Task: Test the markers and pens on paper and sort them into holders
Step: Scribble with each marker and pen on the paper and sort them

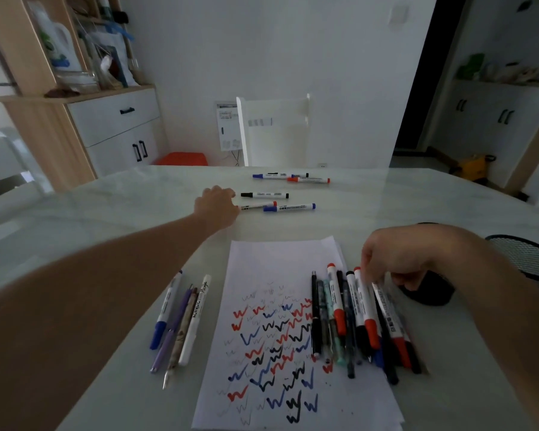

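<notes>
A white paper (271,259) covered in red, blue and black squiggles lies in front of me. A pile of markers and pens (349,321) lies along its right edge. My right hand (399,259) hangs over the top of that pile, its curled fingers pinching the upper end of a white marker (386,309). My left hand (217,203) reaches far across the table, and its curled fingers hold the near end of a red-capped marker (259,205). A black-capped marker (263,195) and a blue-capped marker (290,207) lie beside it.
Three more markers (293,177) lie near the table's far edge. Several pens (178,321) lie left of the paper. A black mesh holder (523,259) stands at the right edge, and a dark round holder (430,293) sits under my right wrist. A white chair (274,132) stands beyond the table.
</notes>
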